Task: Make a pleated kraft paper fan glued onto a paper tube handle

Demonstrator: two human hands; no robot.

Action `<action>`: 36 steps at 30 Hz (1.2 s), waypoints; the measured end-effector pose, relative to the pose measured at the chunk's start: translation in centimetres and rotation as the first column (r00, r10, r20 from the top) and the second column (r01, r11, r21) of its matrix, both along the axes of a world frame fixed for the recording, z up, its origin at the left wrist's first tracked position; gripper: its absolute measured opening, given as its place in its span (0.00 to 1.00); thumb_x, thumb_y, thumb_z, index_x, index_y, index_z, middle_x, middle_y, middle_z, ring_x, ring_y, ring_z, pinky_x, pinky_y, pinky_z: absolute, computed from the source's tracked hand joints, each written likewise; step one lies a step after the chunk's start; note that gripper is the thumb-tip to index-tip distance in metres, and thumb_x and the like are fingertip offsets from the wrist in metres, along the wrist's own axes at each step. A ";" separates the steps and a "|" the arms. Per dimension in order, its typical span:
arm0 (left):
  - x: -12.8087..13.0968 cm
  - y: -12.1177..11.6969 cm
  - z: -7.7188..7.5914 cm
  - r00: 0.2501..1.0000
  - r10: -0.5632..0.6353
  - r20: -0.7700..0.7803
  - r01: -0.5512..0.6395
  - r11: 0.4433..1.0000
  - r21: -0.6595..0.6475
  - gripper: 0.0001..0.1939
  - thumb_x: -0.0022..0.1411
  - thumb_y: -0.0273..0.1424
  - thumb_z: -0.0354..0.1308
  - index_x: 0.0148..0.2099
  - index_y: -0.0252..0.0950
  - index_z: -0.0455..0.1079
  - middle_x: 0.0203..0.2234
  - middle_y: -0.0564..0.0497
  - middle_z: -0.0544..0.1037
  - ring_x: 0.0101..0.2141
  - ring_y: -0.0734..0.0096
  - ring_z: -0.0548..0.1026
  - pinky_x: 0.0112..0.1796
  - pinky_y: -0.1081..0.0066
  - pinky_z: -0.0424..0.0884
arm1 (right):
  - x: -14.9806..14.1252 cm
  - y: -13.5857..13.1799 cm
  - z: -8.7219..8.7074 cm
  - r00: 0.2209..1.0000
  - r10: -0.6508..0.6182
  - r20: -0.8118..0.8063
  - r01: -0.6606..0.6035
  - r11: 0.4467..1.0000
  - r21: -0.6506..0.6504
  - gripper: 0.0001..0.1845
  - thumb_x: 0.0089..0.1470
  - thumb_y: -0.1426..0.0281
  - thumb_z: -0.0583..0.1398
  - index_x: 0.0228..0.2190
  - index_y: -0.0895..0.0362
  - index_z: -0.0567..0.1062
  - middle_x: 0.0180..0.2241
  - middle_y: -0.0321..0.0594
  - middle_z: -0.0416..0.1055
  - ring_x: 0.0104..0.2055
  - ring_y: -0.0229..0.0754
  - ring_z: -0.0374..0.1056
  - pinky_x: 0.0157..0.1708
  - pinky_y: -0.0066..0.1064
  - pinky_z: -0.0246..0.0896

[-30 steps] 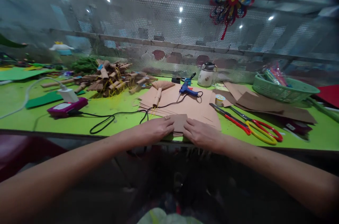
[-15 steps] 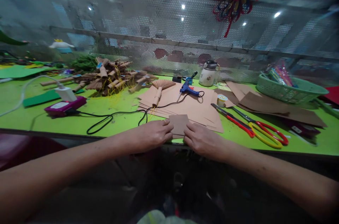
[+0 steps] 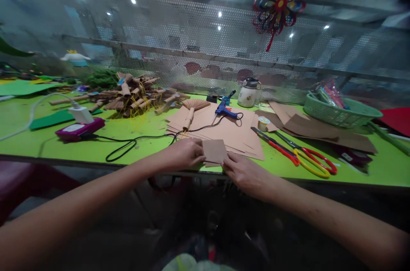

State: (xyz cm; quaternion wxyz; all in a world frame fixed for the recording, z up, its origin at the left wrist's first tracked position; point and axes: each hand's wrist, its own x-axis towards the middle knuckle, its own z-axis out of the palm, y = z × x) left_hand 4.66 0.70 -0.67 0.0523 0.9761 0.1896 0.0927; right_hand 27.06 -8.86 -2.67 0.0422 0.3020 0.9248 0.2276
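Note:
Between my hands, at the table's front edge, lies a small square of brown paper. My left hand grips its left side with curled fingers. At its lower right corner, my right hand pinches the paper between thumb and fingers. Just behind sits a stack of larger brown paper sheets. On that stack rest a blue glue gun and a pleated paper fan with a rolled handle. Scissors with red and yellow handles lie to the right.
A purple power strip with a white plug stands at left, its black cord running along the green table. Behind are a pile of rolled paper pieces and a white jar. A green basket stands at right.
The brown paper square has tilted slightly between my hands. My left hand has shifted a little left and up, my right hand slightly lower. The whole view has turned a bit.

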 end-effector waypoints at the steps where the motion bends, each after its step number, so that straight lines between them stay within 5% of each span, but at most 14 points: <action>1: 0.4 0.2 0.3 0.999 0.031 -0.018 -0.031 0.999 -0.022 0.15 0.63 0.31 0.48 0.32 0.35 0.75 0.29 0.48 0.74 0.30 0.72 0.71 0.32 0.74 0.62 | 0.0 -0.1 -0.1 1.000 -0.006 -0.009 0.006 1.000 0.003 0.10 0.56 0.78 0.53 0.36 0.66 0.73 0.36 0.53 0.67 0.39 0.50 0.59 0.39 0.41 0.58; 8: 2.2 0.6 1.0 0.944 0.275 -0.184 -0.305 0.939 -0.159 0.09 0.54 0.35 0.54 0.31 0.38 0.73 0.21 0.52 0.74 0.23 0.72 0.68 0.23 0.75 0.55 | -0.5 -1.2 -1.1 0.959 -0.158 -0.233 0.160 0.987 -0.012 0.12 0.55 0.78 0.54 0.41 0.66 0.72 0.37 0.52 0.66 0.41 0.51 0.57 0.39 0.41 0.58; 19: 2.4 0.6 0.6 0.921 0.260 -0.289 -0.328 0.920 -0.216 0.11 0.50 0.38 0.57 0.27 0.35 0.71 0.16 0.55 0.70 0.19 0.75 0.65 0.19 0.77 0.55 | -1.2 -1.8 -0.9 0.925 -0.241 -0.294 0.241 0.970 -0.039 0.16 0.52 0.80 0.54 0.45 0.66 0.70 0.38 0.51 0.66 0.41 0.51 0.56 0.40 0.40 0.58; 24: 2.1 -0.5 0.5 0.943 0.259 -0.209 -0.285 0.953 -0.104 0.09 0.52 0.35 0.55 0.26 0.35 0.71 0.19 0.51 0.72 0.20 0.72 0.67 0.20 0.75 0.55 | -1.0 -1.8 -0.4 0.888 -0.264 -0.378 0.247 0.964 -0.093 0.16 0.50 0.82 0.55 0.42 0.63 0.71 0.38 0.49 0.66 0.42 0.49 0.57 0.41 0.38 0.58; 32: 1.3 -3.0 0.9 0.980 0.197 0.007 -0.194 0.958 0.212 0.10 0.61 0.31 0.49 0.32 0.34 0.69 0.22 0.47 0.72 0.25 0.67 0.70 0.26 0.72 0.61 | -0.4 -0.2 1.1 0.647 -0.294 -0.703 0.163 0.955 -0.249 0.15 0.56 0.68 0.57 0.46 0.59 0.70 0.40 0.48 0.67 0.43 0.44 0.62 0.42 0.36 0.60; 36: 0.8 -4.0 1.5 0.987 0.157 0.034 -0.159 0.935 0.316 0.10 0.63 0.30 0.48 0.32 0.34 0.68 0.23 0.48 0.70 0.25 0.68 0.68 0.25 0.72 0.59 | -0.2 0.3 2.1 0.630 -0.270 -0.728 0.013 0.941 -0.337 0.10 0.58 0.69 0.57 0.31 0.60 0.76 0.27 0.40 0.71 0.30 0.37 0.65 0.31 0.26 0.59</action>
